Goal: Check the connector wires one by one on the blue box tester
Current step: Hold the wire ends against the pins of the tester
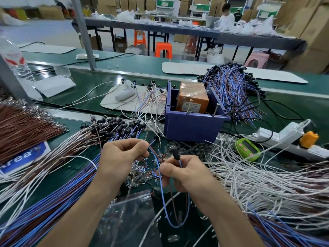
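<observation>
The blue box tester (194, 127) stands on the green bench ahead of my hands, with an orange unit (193, 97) inside it. My left hand (121, 155) pinches the free ends of a blue and brown connector wire (162, 189). My right hand (185, 172) grips the same wire just below its black connector (175, 154), which points up toward the box. The wire loops down between my forearms. A large bundle of blue and brown wires with black connectors (58, 175) fans out to my left.
A pile of blue wires (233, 90) lies behind the box, and white wires (267, 184) spread at right. A green timer (247, 148), a white power strip (288, 138), brown wires (26, 125), a clear bag (128, 211) and a water bottle (14, 57) surround the work spot.
</observation>
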Demonstrator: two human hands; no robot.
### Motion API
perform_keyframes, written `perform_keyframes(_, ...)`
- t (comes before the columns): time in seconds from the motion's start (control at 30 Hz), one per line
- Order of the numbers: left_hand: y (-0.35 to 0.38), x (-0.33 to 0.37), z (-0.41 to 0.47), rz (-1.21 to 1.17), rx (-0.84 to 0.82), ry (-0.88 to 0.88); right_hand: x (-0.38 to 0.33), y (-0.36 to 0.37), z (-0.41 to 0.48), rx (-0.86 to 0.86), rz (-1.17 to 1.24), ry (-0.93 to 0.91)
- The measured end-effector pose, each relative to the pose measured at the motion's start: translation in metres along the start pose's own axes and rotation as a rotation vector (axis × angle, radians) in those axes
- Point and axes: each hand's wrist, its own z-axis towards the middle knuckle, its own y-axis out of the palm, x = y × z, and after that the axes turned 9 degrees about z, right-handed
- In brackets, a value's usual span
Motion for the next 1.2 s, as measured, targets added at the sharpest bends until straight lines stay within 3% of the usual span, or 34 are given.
perform_keyframes(0.3,-0.002,-0.004,0.005,-0.017,0.003,0.016,0.007,0.000,0.004,-0.008,-0.044,0.077)
perform_keyframes(0.47,-0.001,-0.007,0.005,0.033,-0.003,0.026,0.006,0.002,0.002,-0.052,0.057,0.079)
perform_keyframes(0.83,-0.001,-0.005,-0.001,0.149,0.027,0.171,0.007,0.016,-0.001,-0.119,0.097,0.104)
perform_keyframes(0.97,0.000,-0.001,-0.002,0.069,0.047,0.140,0.007,0.018,0.000,-0.055,0.134,0.082)
perform_keyframes(1.2,0.010,0.004,-0.009,-0.037,-0.199,0.056,0.010,0.016,0.004,0.027,0.138,-0.016)
